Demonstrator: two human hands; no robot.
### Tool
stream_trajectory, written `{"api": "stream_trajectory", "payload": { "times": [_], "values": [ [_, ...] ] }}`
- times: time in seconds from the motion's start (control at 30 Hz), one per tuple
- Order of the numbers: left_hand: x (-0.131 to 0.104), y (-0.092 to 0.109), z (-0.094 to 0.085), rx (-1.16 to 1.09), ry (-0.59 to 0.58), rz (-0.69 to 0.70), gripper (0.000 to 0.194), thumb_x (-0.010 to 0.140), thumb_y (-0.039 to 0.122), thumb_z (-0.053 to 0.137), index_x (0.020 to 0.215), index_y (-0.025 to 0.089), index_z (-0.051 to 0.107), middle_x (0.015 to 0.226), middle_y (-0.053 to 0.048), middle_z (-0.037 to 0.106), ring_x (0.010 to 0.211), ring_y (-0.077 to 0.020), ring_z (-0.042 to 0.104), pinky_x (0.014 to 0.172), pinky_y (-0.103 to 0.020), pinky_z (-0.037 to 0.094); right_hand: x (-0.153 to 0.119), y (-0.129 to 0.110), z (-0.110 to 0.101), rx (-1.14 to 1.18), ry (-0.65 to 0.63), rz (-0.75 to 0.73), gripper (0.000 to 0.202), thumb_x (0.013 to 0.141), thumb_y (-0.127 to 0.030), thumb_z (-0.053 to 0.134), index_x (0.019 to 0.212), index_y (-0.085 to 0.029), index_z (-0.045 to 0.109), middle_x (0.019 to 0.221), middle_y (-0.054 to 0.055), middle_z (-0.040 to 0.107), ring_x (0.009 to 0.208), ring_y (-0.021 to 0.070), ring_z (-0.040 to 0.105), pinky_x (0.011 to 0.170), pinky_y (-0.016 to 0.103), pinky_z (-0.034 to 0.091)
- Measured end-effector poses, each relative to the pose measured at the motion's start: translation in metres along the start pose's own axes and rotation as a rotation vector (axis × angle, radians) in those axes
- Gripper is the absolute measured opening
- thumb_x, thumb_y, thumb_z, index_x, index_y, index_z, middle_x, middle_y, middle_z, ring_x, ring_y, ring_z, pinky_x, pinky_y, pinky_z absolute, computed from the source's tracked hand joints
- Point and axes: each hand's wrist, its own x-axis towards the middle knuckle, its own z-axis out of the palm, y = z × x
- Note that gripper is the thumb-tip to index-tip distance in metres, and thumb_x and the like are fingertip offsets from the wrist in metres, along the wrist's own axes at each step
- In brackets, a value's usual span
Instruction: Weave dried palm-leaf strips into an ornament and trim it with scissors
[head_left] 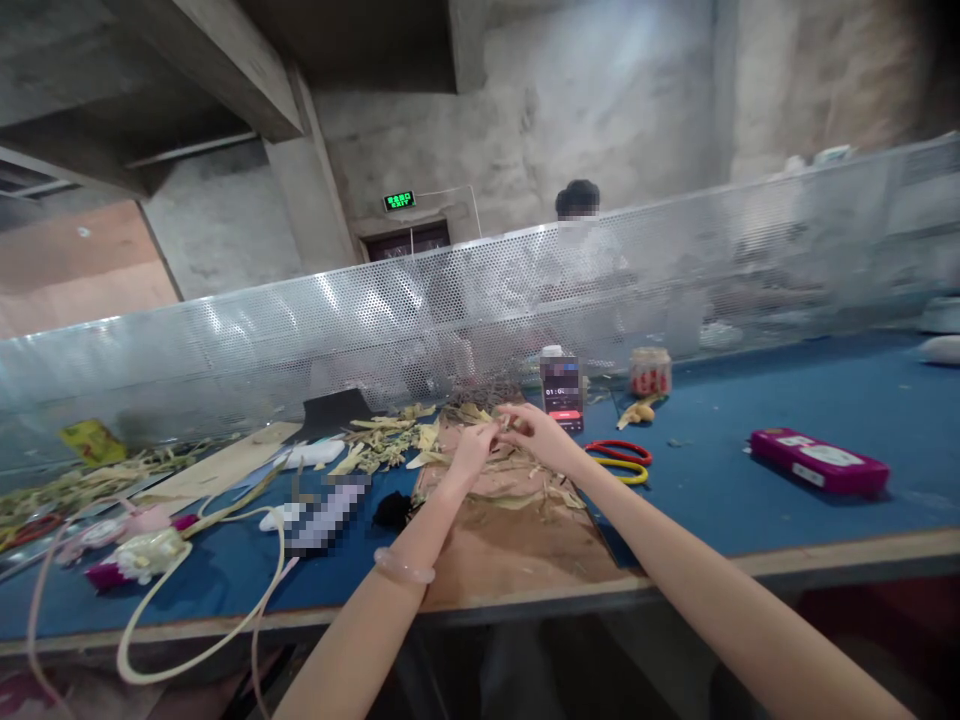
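Observation:
My left hand (478, 443), with a pale bangle on the wrist, meets my right hand (531, 432) over a brown board (525, 550). Both have their fingers pinched together at the same spot. What they hold is too small to make out. Dried, straw-coloured plant strips (551, 488) lie on the board around and beneath my hands. A pair of red and yellow loop handles (621, 462) rests just right of my right forearm. Behind my hands stands a phone (562, 390) with a lit screen.
Left: a heap of dried leaf pieces (382, 442), a black fuzzy item (392, 511), a patterned purple item (334, 515) and a bag with looped straps (150, 550). Right: a jar (650, 372) and a magenta case (819, 461). Behind a perforated metal screen (360, 310) is a person (581, 245).

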Motion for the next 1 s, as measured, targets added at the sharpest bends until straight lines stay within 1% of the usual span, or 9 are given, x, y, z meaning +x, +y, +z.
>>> {"api": "stream_trajectory", "payload": {
  "times": [0.1,0.23,0.33,0.5,0.7,0.77,0.83,0.9,1.0],
  "values": [
    [-0.0003,0.0004,0.0012,0.016,-0.008,0.027,0.029,0.076,0.031,0.042,0.049,0.018,0.042,0.047,0.003,0.038,0.047,-0.0102,0.033,0.046,-0.024,0.026,-0.0005,-0.0016,-0.0005,-0.022,-0.057,-0.014,0.039,0.077,-0.025,0.059,0.115,-0.021,0.057,0.088,0.003,0.052,0.065,0.0118,0.049,0.067,0.027,0.044],
    [-0.0006,0.0024,0.0040,-0.050,0.023,-0.020,0.032,0.077,0.033,0.043,0.049,0.018,0.040,0.045,0.004,0.035,0.044,-0.0093,0.032,0.044,-0.024,0.025,-0.0010,-0.0029,-0.0003,-0.029,-0.037,-0.003,0.039,0.079,-0.023,0.057,0.117,-0.017,0.056,0.090,0.005,0.054,0.075,0.0150,0.052,0.074,0.030,0.043],
    [0.0006,0.0007,0.0046,-0.007,0.044,0.005,0.034,0.079,0.034,0.042,0.049,0.018,0.041,0.044,0.003,0.038,0.044,-0.0097,0.034,0.045,-0.024,0.026,-0.0014,-0.0024,0.0009,-0.041,-0.046,-0.014,0.041,0.081,-0.020,0.053,0.121,-0.015,0.053,0.091,0.006,0.053,0.078,0.0159,0.051,0.076,0.031,0.043],
    [0.0027,-0.0051,0.0020,0.042,0.078,0.041,0.034,0.081,0.035,0.039,0.052,0.017,0.044,0.043,0.003,0.042,0.045,-0.0105,0.038,0.046,-0.024,0.028,-0.0019,-0.0018,0.0026,-0.034,-0.049,-0.019,0.042,0.081,-0.018,0.050,0.123,-0.015,0.051,0.089,0.005,0.051,0.073,0.0148,0.050,0.071,0.029,0.045],
    [-0.0003,-0.0061,0.0033,0.093,0.112,0.030,0.045,0.084,0.043,0.035,0.049,0.017,0.046,0.038,0.001,0.046,0.040,-0.0115,0.044,0.045,-0.024,0.032,-0.0023,-0.0021,0.0020,0.054,-0.049,-0.008,0.043,0.081,-0.018,0.050,0.123,-0.018,0.051,0.095,0.006,0.051,0.072,0.0129,0.052,0.066,0.026,0.045],
    [-0.0008,-0.0049,0.0040,0.099,0.123,0.045,0.042,0.084,0.043,0.036,0.056,0.017,0.051,0.037,0.002,0.045,0.038,-0.0116,0.044,0.044,-0.023,0.033,-0.0027,-0.0027,0.0020,0.094,-0.045,0.006,0.043,0.080,-0.020,0.051,0.123,-0.019,0.051,0.098,0.006,0.051,0.067,0.0112,0.051,0.062,0.025,0.046],
    [-0.0010,-0.0031,0.0040,0.072,0.124,0.066,0.035,0.085,0.041,0.036,0.071,0.016,0.056,0.038,0.004,0.044,0.037,-0.0113,0.044,0.042,-0.022,0.032,-0.0031,-0.0040,0.0020,0.141,-0.045,0.026,0.044,0.080,-0.023,0.051,0.124,-0.020,0.050,0.101,0.006,0.050,0.062,0.0095,0.050,0.058,0.024,0.046],
    [-0.0013,-0.0012,0.0036,0.060,0.124,0.098,0.031,0.086,0.041,0.037,0.082,0.016,0.056,0.040,0.006,0.042,0.036,-0.0108,0.043,0.041,-0.021,0.032,-0.0032,-0.0062,0.0018,0.189,-0.052,0.051,0.045,0.080,-0.025,0.051,0.125,-0.021,0.049,0.103,0.006,0.049,0.059,0.0086,0.050,0.055,0.023,0.046],
    [-0.0031,0.0013,0.0039,0.116,0.138,0.147,0.030,0.087,0.041,0.036,0.083,0.017,0.054,0.042,0.006,0.042,0.037,-0.0105,0.043,0.041,-0.021,0.032,-0.0022,-0.0095,0.0028,0.231,-0.026,0.102,0.043,0.081,-0.030,0.049,0.122,-0.020,0.052,0.101,0.006,0.052,0.061,0.0097,0.052,0.054,0.023,0.045]
  ]
}}
